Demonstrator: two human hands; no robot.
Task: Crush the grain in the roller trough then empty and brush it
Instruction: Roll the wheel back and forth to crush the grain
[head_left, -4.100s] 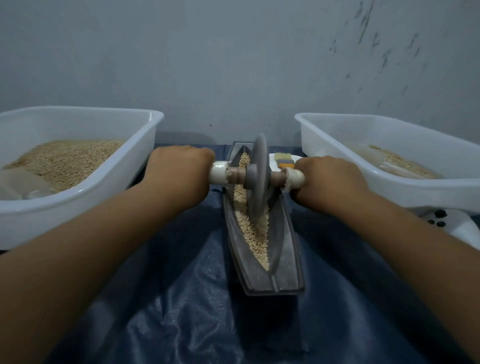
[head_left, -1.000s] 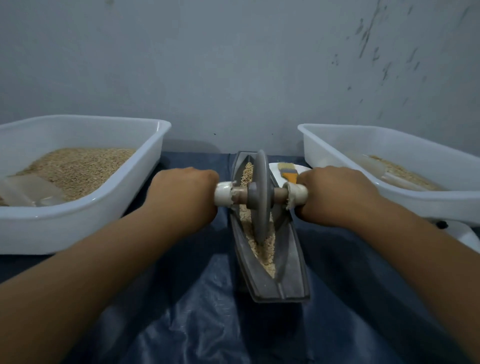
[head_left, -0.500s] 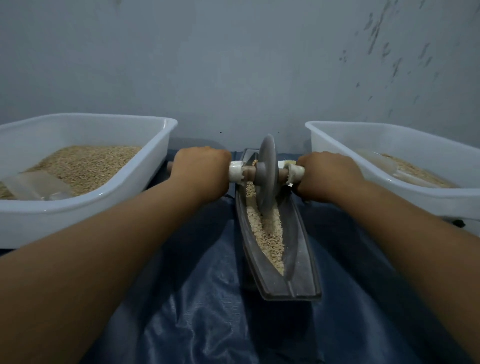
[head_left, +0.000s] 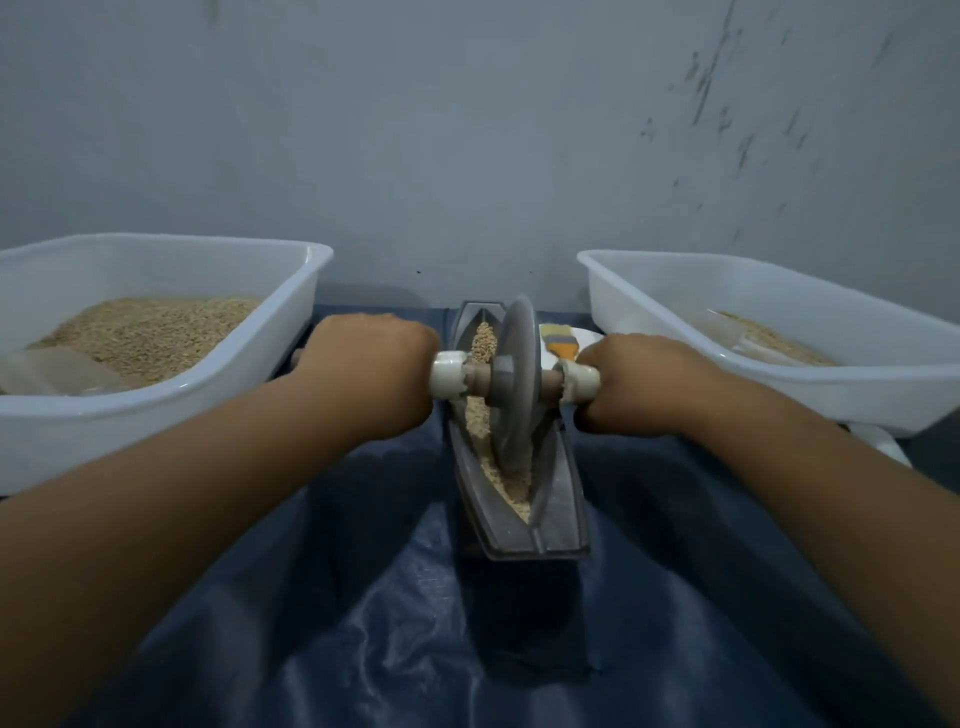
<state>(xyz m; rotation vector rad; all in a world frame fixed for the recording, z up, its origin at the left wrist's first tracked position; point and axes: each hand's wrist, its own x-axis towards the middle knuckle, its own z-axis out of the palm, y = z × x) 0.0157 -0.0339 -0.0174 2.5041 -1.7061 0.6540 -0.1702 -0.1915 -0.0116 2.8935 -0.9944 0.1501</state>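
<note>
A: Where the trough (head_left: 558, 483) and the grain (head_left: 511, 491)?

B: Grey trough in the middle of the blue sheet (head_left: 395, 623) over the counter, narrow and long, pointing away toward the wall (head_left: 467, 130). Grain along its groove, from far tip to near end. Roller disc (head_left: 514, 384) upright in the trough, about at mid-length, edge down in the grain.

A: And the hands?

B: Left hand (head_left: 371, 371) just left of the trough, closed around the left handle; only the white collar (head_left: 449, 374) visible beside the knuckles. Right hand (head_left: 641, 384) just right of the trough, closed around the right handle in the same way. Fingers curled under on both sides, wrapped on the handles, fingertips hidden.

A: Other things?

B: White tub (head_left: 291, 291) left of the trough, with whole grain and a clear scoop (head_left: 57, 371) inside. Second white tub (head_left: 675, 296) right of the trough, also with some grain. Brush (head_left: 561, 345) with orange band behind the right hand, just beside the trough's far end, on something white.
</note>
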